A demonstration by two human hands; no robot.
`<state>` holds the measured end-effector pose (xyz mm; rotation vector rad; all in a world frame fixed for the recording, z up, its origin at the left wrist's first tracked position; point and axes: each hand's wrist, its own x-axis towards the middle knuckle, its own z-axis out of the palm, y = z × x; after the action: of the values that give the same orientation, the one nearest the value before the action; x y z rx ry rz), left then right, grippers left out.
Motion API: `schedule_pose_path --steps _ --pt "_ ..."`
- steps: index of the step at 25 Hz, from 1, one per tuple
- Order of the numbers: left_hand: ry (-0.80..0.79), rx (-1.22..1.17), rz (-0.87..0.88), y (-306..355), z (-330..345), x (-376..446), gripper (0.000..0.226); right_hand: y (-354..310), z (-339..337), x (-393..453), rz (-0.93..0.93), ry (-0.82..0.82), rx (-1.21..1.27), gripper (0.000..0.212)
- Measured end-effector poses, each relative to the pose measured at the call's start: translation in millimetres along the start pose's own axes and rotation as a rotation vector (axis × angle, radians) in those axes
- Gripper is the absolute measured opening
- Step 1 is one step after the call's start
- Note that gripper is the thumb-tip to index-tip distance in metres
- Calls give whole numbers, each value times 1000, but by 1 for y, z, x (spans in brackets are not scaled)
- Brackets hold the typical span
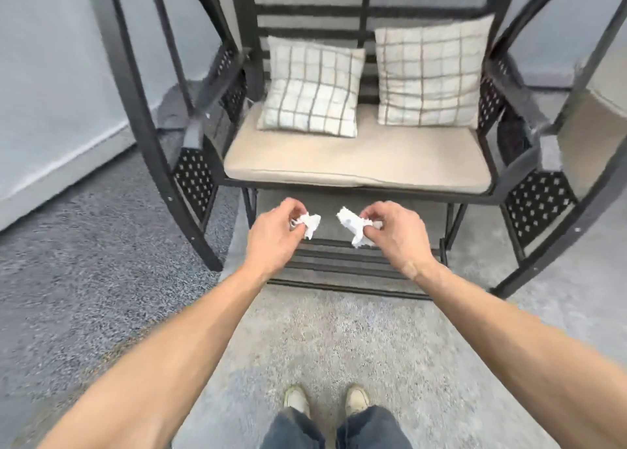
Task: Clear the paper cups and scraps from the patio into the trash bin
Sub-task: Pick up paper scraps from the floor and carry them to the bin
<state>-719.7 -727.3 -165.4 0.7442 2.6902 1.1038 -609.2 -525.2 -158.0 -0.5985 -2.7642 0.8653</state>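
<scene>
A: What does the figure show at this moment?

B: A person stands facing a black metal swing bench [237,85]. The left hand [274,235] has its fingers curled around one crumpled paper scrap [310,223]; the right hand [393,235] pinches a second crumpled paper scrap [353,226] between thumb and fingers. Both scraps are held in the air just in front of the bench's front edge, above its slatted footrest [339,262]. The two scraps are apart, not touching.

B: No trash bin and no paper cups are in view.

A: How is the step best carried out?

B: Judging from the loose white tails hanging below each hand, the person would do well to ball each scrap tighter into the palm before walking, so no fragment tears free. Merging both wads into one hand would leave the other free for a cup or a bin lid.

A: And the materials?

B: The scraps look thin, soft and creased, tissue-like. The bench frame is rigid, with perforated side panels. Its beige seat cushion [356,163] is smooth and padded. On it, against the backrest, lean two square grid-patterned pillows [312,85], plump and slightly rumpled. In front of the bench, the patio floor [322,340] is coarse and speckled.
</scene>
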Motion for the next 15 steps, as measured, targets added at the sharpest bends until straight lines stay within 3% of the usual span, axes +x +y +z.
schedule_pose_path --steps 8,15 --pt "427 20 -197 24 -127 -59 14 -139 -40 34 -426 -50 56 18" --pt "750 107 -473 22 -173 -205 15 -221 -13 -19 -838 -259 140 19"
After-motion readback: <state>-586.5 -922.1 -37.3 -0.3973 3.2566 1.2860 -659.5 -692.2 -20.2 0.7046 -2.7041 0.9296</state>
